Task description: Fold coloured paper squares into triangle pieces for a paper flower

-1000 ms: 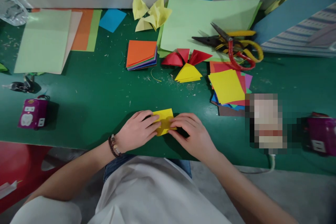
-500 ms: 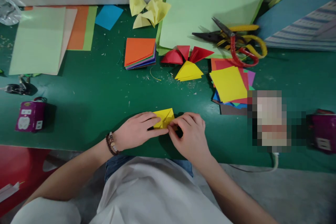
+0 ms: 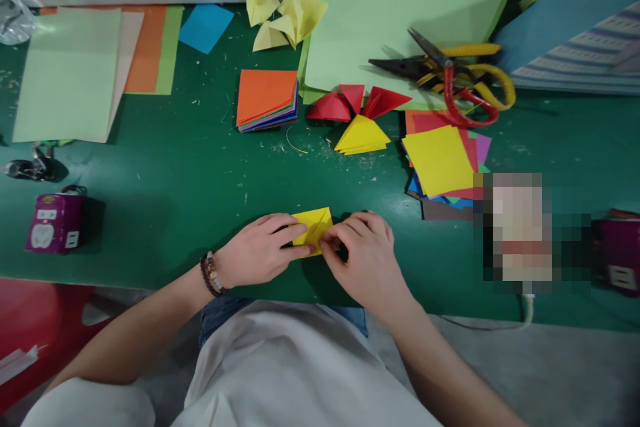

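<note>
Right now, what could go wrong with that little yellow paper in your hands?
The yellow origami paper is small and pinched between the left hand and right hand, so it could slip and crease crookedly. It also sits fairly near the front edge of the green table, so it might fall if dropped.

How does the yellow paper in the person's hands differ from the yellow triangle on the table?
The yellow folded paper is pinched between the left hand and right hand, while the yellow paper triangle lies on the green table. The held paper is partly hidden by fingers; the triangle shows whole, with layered edges. The triangle looks larger. Both are folded, bright yellow paper.
</note>
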`<state>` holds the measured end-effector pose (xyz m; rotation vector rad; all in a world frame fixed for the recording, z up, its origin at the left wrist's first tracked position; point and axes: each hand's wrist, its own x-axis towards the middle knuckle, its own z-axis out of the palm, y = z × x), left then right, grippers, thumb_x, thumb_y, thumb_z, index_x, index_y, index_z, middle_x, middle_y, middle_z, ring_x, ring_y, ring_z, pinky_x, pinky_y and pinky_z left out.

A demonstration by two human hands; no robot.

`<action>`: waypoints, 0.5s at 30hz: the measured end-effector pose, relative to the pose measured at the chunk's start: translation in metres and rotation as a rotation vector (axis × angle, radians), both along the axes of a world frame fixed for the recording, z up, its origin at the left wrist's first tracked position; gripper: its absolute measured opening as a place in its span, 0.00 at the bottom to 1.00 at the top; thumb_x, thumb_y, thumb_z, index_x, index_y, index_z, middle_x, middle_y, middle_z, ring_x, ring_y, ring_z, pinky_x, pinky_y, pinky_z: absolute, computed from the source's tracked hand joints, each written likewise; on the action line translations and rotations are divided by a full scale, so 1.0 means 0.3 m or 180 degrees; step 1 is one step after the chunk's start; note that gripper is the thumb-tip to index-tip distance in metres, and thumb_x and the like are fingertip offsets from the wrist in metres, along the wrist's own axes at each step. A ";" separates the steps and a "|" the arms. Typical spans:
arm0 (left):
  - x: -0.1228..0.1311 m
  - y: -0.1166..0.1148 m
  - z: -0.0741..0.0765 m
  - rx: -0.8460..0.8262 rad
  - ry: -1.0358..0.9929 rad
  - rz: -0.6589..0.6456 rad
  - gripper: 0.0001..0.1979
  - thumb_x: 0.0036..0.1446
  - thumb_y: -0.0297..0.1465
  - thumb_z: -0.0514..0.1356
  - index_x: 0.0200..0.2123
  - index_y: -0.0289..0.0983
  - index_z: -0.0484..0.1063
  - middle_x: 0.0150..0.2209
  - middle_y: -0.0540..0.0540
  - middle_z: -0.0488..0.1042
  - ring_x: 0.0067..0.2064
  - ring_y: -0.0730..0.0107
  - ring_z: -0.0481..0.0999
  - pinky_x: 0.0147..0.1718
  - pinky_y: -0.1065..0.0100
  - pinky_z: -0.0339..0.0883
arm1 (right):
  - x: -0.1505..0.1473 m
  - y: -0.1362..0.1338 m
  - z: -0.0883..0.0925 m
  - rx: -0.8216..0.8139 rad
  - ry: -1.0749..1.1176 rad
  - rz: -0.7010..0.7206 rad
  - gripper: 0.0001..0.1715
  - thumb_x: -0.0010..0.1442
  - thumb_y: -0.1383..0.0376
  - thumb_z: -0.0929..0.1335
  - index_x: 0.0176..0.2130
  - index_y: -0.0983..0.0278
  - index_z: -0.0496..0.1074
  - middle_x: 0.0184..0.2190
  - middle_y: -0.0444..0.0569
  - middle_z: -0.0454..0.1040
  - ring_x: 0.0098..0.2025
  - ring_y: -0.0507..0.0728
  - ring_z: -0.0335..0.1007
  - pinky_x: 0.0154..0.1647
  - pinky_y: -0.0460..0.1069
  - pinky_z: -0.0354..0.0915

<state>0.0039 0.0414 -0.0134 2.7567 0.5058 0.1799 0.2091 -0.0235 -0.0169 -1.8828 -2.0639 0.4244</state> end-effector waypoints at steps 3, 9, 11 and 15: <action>-0.004 0.003 -0.001 -0.0046 0.0012 -0.0053 0.16 0.62 0.28 0.54 0.52 0.43 0.70 0.53 0.45 0.70 0.58 0.60 0.64 0.56 0.57 0.63 | 0.003 0.002 0.003 -0.0030 -0.0016 0.0042 0.05 0.57 0.66 0.68 0.29 0.62 0.70 0.28 0.48 0.71 0.45 0.61 0.61 0.58 0.61 0.53; -0.002 0.005 -0.015 -0.0028 -0.0114 -0.0023 0.13 0.64 0.38 0.55 0.49 0.44 0.72 0.54 0.48 0.70 0.56 0.61 0.65 0.54 0.57 0.63 | 0.010 0.006 0.006 -0.0048 -0.0029 0.0121 0.05 0.58 0.66 0.67 0.29 0.62 0.70 0.28 0.48 0.71 0.45 0.61 0.62 0.59 0.63 0.54; 0.002 0.002 -0.020 -0.0040 -0.0140 0.0078 0.11 0.64 0.37 0.56 0.46 0.45 0.74 0.52 0.49 0.72 0.55 0.62 0.65 0.52 0.59 0.64 | 0.011 0.007 0.004 -0.0024 -0.0017 0.0150 0.06 0.59 0.65 0.66 0.29 0.62 0.70 0.28 0.49 0.71 0.45 0.61 0.61 0.59 0.64 0.54; 0.009 -0.006 -0.021 -0.0055 -0.0121 0.0206 0.08 0.63 0.35 0.57 0.43 0.46 0.75 0.51 0.49 0.72 0.55 0.62 0.65 0.50 0.61 0.64 | 0.007 0.012 -0.001 -0.0033 -0.0017 0.0149 0.08 0.60 0.65 0.65 0.29 0.63 0.69 0.28 0.50 0.71 0.44 0.61 0.62 0.57 0.63 0.57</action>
